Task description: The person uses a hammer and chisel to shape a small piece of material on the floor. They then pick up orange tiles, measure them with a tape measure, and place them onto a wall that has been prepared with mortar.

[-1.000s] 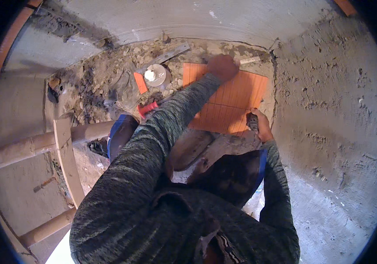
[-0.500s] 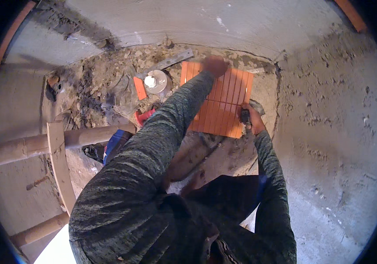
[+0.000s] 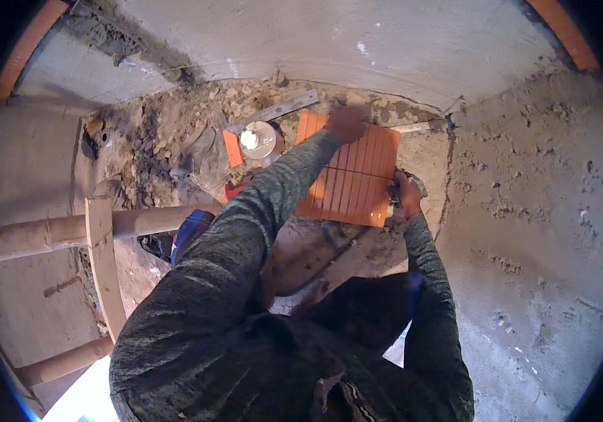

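Observation:
An orange rectangular grooved panel (image 3: pixel 363 172) lies at the back of the floor. My left hand (image 3: pixel 347 124) is at its top edge, blurred, so its fingers cannot be made out clearly. My right hand (image 3: pixel 408 193) is closed on a dark tool (image 3: pixel 395 190), partly hidden by the fingers, against the panel's right edge. Left of the panel sit a round pale container (image 3: pixel 264 141) with a white top, a small orange strip (image 3: pixel 233 148) and a red object (image 3: pixel 234 190), partly behind my left sleeve. A long grey metal bar (image 3: pixel 291 105) lies behind them.
Rough plastered walls (image 3: pixel 526 197) enclose the rubble-strewn floor (image 3: pixel 146 141). On the left are round wooden rails (image 3: pixel 27 236) crossed by an upright plank (image 3: pixel 104 267). A thin pale stick (image 3: pixel 417 126) lies behind the panel's right corner, and a crumpled sheet (image 3: pixel 203 158) is at centre-left.
Relative to the wall corner, the panel has shifted left and turned slightly, and my right hand has moved left with it. My left hand stays at its top edge. The view has also moved.

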Available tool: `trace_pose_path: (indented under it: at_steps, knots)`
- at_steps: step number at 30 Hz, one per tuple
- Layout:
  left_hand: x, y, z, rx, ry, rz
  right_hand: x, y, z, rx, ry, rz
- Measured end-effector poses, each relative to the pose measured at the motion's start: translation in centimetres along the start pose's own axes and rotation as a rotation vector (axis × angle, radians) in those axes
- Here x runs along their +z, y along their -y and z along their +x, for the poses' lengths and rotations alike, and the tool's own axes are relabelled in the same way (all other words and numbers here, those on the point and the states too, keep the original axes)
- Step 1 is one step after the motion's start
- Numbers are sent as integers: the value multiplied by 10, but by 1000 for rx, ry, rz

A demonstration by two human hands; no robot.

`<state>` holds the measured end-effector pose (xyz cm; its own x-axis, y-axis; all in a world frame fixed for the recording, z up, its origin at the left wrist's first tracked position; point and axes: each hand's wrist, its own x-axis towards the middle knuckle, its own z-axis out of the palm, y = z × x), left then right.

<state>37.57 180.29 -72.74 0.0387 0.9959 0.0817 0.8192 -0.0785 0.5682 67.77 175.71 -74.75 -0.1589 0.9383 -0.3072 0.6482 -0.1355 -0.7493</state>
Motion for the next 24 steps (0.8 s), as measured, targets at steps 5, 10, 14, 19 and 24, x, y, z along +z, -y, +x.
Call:
trace_pose_path:
  at_steps: [5,10,14,19,24]
  knots:
    - [-7,45,-69,209,-120,228,-11,103,-34,223,195,608]
    - [7,-94,-129,112,29,-322,-54,142,-86,341,104,769]
    - [-38,-193,-220,61,104,-554,-58,165,-105,318,69,813]
    - [13,-202,-305,-285,313,-270,-67,221,-176,207,94,933]
    - [-45,-177,-277,53,781,-456,-74,227,-192,88,10,690]
